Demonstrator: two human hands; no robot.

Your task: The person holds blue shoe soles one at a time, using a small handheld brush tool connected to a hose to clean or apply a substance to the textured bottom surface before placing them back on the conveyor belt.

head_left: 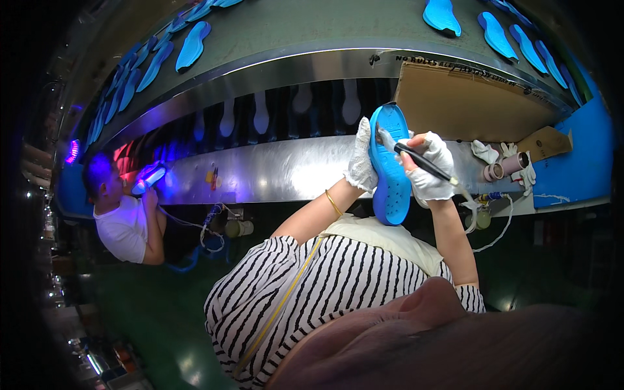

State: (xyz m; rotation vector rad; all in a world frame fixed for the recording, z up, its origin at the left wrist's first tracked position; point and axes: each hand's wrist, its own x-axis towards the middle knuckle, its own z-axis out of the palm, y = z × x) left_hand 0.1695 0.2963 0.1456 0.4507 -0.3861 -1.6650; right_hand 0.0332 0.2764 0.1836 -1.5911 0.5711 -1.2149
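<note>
A blue shoe sole (392, 188) stands upright in front of me, its long sides running up and down, with small holes in its lower part. My left hand (362, 159), in a white glove, grips it along its left edge. My right hand (434, 168), gloved with bare fingertips, closes round the black handle of a brush (424, 161). The brush's pale bristles touch the sole's inner face near its upper left rim. A thin tube runs from the handle's end down past my right wrist.
A metal bench (273, 172) crosses ahead, below a green conveyor belt (312, 29) carrying several blue soles (193, 47). Cardboard (468, 97) leans behind my hands. White gloves (485, 152) and a pinkish roll (514, 163) lie right. Another person (127, 214) works at left under purple light.
</note>
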